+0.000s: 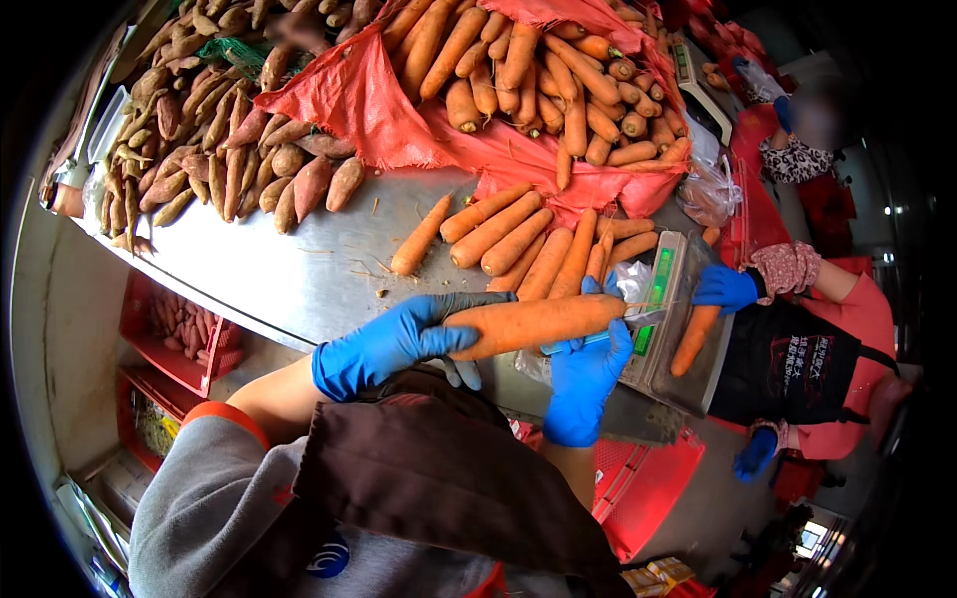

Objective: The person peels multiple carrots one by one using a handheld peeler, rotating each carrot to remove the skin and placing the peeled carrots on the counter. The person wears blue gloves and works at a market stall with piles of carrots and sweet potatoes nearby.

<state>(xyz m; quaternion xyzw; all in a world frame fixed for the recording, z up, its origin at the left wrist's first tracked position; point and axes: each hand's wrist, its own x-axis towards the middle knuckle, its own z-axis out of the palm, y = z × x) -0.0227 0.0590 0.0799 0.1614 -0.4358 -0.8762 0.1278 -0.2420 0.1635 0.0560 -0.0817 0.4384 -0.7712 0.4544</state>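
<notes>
My left hand, in a blue glove with grey-stained fingers, grips the thick end of a large carrot. The carrot lies nearly level above the near edge of the steel table. At its thin, rooty end is my right hand, also blue-gloved, with fingertips around the tip. The same hand holds a small knife with a light blue handle, mostly covered by the fingers and the carrot; what seems to be its blade sticks out past the tip. Just behind, a row of loose carrots rests on the table.
A digital scale stands to the right, where a co-worker's gloved hand holds another carrot. More carrots fill a red woven sack at the back. Sweet potatoes are heaped left. Red crates sit below.
</notes>
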